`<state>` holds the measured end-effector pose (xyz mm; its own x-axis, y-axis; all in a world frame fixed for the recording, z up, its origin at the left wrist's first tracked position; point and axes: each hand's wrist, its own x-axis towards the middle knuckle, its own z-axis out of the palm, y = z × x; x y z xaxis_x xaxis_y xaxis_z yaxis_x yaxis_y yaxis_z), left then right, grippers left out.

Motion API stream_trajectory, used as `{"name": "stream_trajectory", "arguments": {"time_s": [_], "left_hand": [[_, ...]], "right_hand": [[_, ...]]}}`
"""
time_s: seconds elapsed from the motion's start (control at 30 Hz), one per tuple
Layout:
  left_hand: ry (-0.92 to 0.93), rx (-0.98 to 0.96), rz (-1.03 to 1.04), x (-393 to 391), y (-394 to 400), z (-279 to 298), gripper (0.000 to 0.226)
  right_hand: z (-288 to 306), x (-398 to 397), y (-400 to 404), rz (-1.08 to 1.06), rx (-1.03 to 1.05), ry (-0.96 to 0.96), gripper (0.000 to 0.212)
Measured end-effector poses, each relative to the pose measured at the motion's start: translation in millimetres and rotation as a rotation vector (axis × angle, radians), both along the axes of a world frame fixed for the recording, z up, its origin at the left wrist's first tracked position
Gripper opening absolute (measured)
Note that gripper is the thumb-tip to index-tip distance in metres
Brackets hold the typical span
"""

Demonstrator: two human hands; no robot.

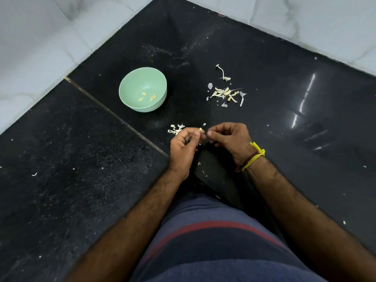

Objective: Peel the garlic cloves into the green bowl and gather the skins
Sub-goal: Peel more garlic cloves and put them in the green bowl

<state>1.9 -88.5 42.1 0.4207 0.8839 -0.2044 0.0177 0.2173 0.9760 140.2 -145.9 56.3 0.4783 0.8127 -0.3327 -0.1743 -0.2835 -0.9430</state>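
Black polished stone makes the floor, with pale marble tiles along the far and left edges. On it stands the green bowl, to the far left of the hands, with about three peeled cloves at its bottom. Far right of the bowl lies a pile of unpeeled cloves and skins, and a smaller heap of skins lies just beside the left hand.

The left hand pinches a small clove between thumb and fingertips. The right hand has its fingers curled, with the fingertips close to the clove; it probably holds a bit of skin, but this is too small to see.

I judge the clove light, firm and a little slippery once bare, so it is best held at its thick body while the skin is pulled from the tip. The skins look paper-thin and brittle; they can break and scatter easily.

How much skin remains on the clove is hidden by the fingers. In the pile, cloves and skins are hard to tell apart.
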Motion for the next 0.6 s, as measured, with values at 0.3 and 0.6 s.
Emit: {"name": "stream_trajectory", "arguments": {"time_s": [0.3,0.6], "left_hand": [[0.049,0.128,-0.138,0,-2,14,0.016],[0.296,0.413,-0.183,-4,2,10,0.022]], "right_hand": [[13,-1,0,0.078,0.134,-0.026,0.013],[12,1,-7,0.114,0.195,-0.108,0.008]]}}
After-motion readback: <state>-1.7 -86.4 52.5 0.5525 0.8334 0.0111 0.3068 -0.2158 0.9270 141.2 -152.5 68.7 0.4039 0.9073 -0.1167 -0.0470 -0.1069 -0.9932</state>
